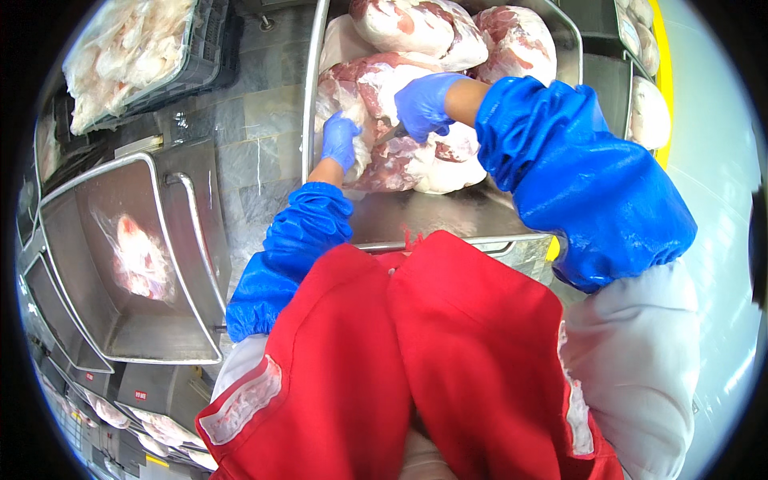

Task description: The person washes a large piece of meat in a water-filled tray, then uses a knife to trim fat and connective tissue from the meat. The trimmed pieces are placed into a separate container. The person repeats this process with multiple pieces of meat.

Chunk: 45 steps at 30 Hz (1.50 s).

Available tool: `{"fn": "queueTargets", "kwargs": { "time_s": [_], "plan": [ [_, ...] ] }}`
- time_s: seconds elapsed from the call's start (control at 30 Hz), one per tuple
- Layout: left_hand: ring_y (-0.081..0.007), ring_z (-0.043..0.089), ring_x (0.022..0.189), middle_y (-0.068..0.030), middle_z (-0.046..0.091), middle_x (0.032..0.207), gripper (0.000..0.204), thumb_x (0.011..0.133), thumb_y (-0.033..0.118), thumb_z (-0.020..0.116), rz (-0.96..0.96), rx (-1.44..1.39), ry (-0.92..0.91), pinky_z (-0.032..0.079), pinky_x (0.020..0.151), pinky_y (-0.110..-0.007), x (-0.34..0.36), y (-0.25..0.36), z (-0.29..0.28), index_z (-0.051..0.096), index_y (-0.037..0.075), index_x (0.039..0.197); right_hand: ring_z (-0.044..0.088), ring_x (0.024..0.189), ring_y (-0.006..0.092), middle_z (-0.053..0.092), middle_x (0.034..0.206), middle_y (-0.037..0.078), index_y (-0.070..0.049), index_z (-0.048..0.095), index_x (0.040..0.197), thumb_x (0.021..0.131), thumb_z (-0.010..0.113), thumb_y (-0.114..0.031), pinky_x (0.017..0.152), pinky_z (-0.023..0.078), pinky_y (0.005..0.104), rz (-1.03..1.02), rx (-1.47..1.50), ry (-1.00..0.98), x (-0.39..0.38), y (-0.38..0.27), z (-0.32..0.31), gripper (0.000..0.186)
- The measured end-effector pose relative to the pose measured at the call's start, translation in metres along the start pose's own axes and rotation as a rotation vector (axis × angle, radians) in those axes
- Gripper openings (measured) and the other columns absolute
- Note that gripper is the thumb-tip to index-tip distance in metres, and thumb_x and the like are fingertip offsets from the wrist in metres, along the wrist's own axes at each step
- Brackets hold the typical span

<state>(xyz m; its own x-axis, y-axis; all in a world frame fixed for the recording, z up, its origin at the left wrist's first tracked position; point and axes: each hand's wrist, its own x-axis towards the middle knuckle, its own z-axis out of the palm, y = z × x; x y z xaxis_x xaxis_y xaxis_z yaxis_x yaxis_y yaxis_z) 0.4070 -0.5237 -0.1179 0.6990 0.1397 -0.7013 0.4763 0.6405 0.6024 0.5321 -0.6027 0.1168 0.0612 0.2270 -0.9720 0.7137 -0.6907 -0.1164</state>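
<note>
Violet-gloved, the left hand [341, 141] at 11 o'clock rests bent fingers on a fat-streaked raw meat joint [394, 166], which lies at 12 o'clock in a stainless-steel bin [432, 214]; whether those fingers pinch it, I cannot tell. Between 12 and 1 o'clock, the right hand [424, 106] has its fingers closed around a knife [390, 134], handle hidden, blade at the joint. More joints [416, 32] lie farther up the bin. A steel tub [156, 344] at 9 o'clock holds a meat piece [142, 260]. At 8 o'clock, small red labels [141, 395] bear pale marks too small to read.
</note>
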Motion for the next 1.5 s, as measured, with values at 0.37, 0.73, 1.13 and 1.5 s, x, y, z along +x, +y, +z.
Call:
{"fn": "queueTargets", "kwargs": {
  "time_s": [0.37, 0.73, 1.13, 1.5],
  "plan": [
    [-0.019, 0.051, 0.078, -0.0069, 0.055, 0.089, 0.045, 0.063, 0.0, 0.045, -0.013, -0.054, 0.015, 0.042, 0.072, -0.028, -0.015, 0.017, 0.008, 0.053, -0.002, 0.107, 0.058, 0.08, 0.0332, 0.061, 0.088, 0.017, -0.018, 0.052, 0.116, 0.066, 0.055, -0.017, 0.07, 0.046, 0.0401, -0.089, 0.219, 0.396, 0.0, 0.047, 0.094, 0.051],
    [-0.021, 0.055, 0.083, -0.0085, 0.057, 0.094, 0.046, 0.064, -0.001, 0.042, -0.06, -0.074, -0.016, 0.045, 0.075, -0.028, -0.026, 0.035, 0.024, 0.053, 0.0, 0.108, 0.058, 0.077, 0.0323, 0.059, 0.097, 0.014, -0.036, 0.033, 0.129, 0.076, 0.057, -0.019, 0.074, 0.046, 0.0363, -0.275, 0.472, 0.564, 0.038, 0.112, 0.197, 0.06],
    [-0.0142, 0.05, 0.06, -0.0049, 0.053, 0.079, 0.035, 0.064, 0.005, 0.046, -0.038, 0.238, -0.09, 0.042, 0.047, -0.024, -0.013, 0.049, 0.029, 0.053, 0.003, 0.098, 0.058, 0.069, 0.032, 0.059, 0.081, 0.016, -0.038, 0.019, 0.133, 0.079, 0.052, -0.02, 0.063, 0.046, 0.0394, -0.175, 0.417, 0.689, 0.045, 0.1, 0.247, 0.066],
    [-0.0249, 0.046, 0.091, -0.0164, 0.044, 0.105, 0.077, 0.06, 0.013, 0.065, 0.191, 0.896, -0.01, 0.041, 0.075, -0.032, -0.039, 0.009, 0.005, 0.027, 0.0, 0.127, 0.058, 0.072, 0.0361, 0.059, 0.078, 0.021, -0.015, 0.042, 0.124, 0.07, 0.052, -0.019, 0.063, 0.045, 0.0433, -0.088, 0.253, 0.518, -0.034, 0.068, 0.14, 0.055]
  ]
}}
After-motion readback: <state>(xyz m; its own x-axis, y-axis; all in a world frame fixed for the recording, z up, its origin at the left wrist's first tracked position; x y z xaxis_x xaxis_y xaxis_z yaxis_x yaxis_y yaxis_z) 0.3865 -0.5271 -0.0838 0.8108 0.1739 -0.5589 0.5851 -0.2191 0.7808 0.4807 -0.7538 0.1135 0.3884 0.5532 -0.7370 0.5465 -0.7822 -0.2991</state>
